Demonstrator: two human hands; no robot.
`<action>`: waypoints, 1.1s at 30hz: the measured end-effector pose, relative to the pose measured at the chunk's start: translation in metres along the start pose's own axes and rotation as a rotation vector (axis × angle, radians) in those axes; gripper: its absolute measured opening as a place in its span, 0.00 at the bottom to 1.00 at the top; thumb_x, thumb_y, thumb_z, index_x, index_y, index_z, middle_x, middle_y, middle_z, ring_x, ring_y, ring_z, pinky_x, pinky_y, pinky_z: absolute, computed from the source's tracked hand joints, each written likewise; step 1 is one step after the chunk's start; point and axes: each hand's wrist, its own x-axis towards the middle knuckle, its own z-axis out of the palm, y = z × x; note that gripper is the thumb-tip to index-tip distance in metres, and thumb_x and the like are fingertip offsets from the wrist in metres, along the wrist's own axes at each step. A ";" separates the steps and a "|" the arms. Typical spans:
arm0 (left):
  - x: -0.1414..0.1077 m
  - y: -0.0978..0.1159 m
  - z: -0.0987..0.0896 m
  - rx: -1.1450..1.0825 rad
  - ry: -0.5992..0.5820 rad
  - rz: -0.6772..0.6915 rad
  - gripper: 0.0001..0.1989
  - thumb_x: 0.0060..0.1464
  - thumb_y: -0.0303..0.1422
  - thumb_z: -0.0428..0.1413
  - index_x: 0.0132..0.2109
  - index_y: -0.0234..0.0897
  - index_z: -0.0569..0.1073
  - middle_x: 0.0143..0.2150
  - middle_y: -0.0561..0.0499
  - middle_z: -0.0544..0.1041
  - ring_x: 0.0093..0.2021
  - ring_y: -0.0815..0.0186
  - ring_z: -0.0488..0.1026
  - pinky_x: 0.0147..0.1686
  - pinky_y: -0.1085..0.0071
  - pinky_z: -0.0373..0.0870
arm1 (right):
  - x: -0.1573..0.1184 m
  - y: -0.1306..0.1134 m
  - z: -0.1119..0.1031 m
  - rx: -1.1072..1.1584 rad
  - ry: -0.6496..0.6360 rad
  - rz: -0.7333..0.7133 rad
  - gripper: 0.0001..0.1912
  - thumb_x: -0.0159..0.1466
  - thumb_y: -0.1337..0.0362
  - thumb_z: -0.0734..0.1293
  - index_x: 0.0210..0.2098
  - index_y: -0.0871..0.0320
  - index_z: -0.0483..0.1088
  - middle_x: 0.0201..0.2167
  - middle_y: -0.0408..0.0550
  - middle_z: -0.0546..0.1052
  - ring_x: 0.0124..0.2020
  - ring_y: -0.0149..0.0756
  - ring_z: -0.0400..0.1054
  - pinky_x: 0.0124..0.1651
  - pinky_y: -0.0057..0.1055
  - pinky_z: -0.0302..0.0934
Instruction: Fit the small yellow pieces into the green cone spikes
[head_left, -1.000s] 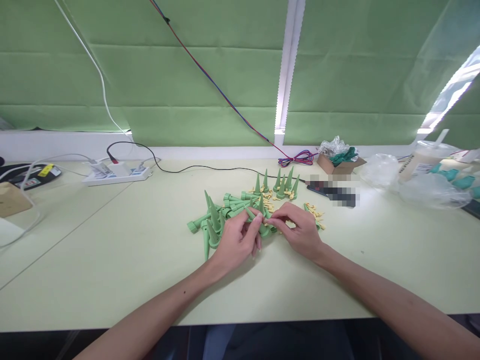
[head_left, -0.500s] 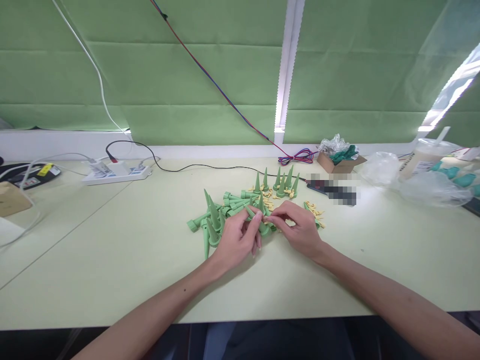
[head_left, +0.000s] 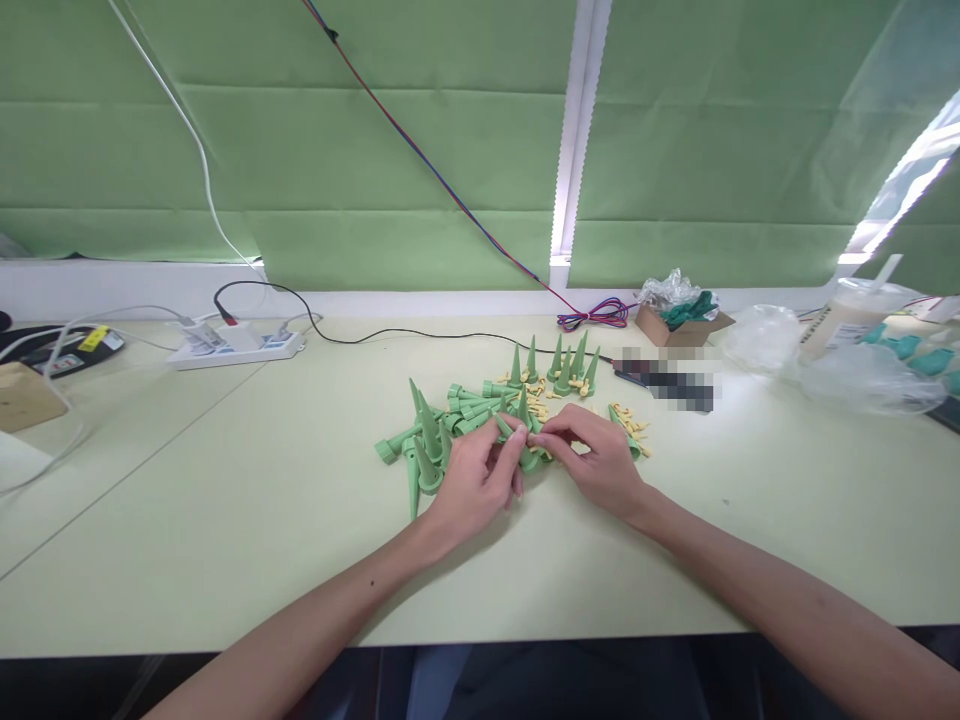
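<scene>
My left hand [head_left: 476, 480] is closed around a green plastic watering spike [head_left: 505, 427], its tapered end showing above the fingers. Close against it, the fingertips of my right hand [head_left: 600, 460] pinch a small yellow plastic valve [head_left: 533, 439], mostly covered by the fingers. The two hands meet just in front of a heap of similar green cone spikes [head_left: 427, 435], some upright and others lying down. Small yellow valves [head_left: 538, 405] are scattered behind my hands. More yellow valves [head_left: 634, 425] lie beyond my right hand.
Several upright green spikes [head_left: 564, 375] stand at the back of the pale table [head_left: 225, 530]. Behind to the right are a dark, partly pixelated device [head_left: 634, 377], a small cardboard box [head_left: 675, 330], a plastic bag and a drink cup [head_left: 844, 315]. A power strip [head_left: 236, 348] lies back left.
Hardly anything differs. Both hands keep their grip at the same spot, with only a slight shift of the fingers and of the whole view.
</scene>
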 end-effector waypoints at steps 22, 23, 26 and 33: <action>0.002 0.004 -0.004 0.118 0.124 0.080 0.13 0.66 0.41 0.46 0.39 0.37 0.68 0.27 0.54 0.72 0.18 0.73 0.62 0.20 0.73 0.60 | -0.004 0.003 0.001 -0.078 -0.050 -0.015 0.08 0.70 0.63 0.62 0.36 0.57 0.70 0.26 0.45 0.73 0.25 0.30 0.65 0.29 0.27 0.61; 0.002 0.004 -0.005 0.109 0.142 0.080 0.13 0.66 0.42 0.46 0.40 0.37 0.68 0.27 0.54 0.72 0.18 0.73 0.62 0.20 0.73 0.60 | -0.004 0.003 0.000 -0.069 -0.059 -0.012 0.06 0.69 0.63 0.62 0.38 0.57 0.70 0.27 0.45 0.74 0.25 0.30 0.65 0.29 0.27 0.61; 0.003 0.004 -0.007 0.078 0.173 0.074 0.13 0.66 0.42 0.46 0.41 0.38 0.68 0.26 0.55 0.70 0.18 0.72 0.62 0.20 0.73 0.60 | -0.004 0.002 0.000 -0.011 -0.093 -0.034 0.07 0.68 0.64 0.63 0.46 0.56 0.69 0.31 0.46 0.75 0.28 0.31 0.68 0.31 0.28 0.64; 0.001 0.003 -0.006 0.093 0.155 0.076 0.13 0.66 0.42 0.47 0.40 0.38 0.68 0.26 0.55 0.69 0.19 0.72 0.62 0.21 0.74 0.60 | -0.006 0.005 0.002 -0.023 -0.133 -0.021 0.07 0.69 0.63 0.63 0.45 0.56 0.69 0.31 0.47 0.76 0.28 0.32 0.69 0.31 0.29 0.65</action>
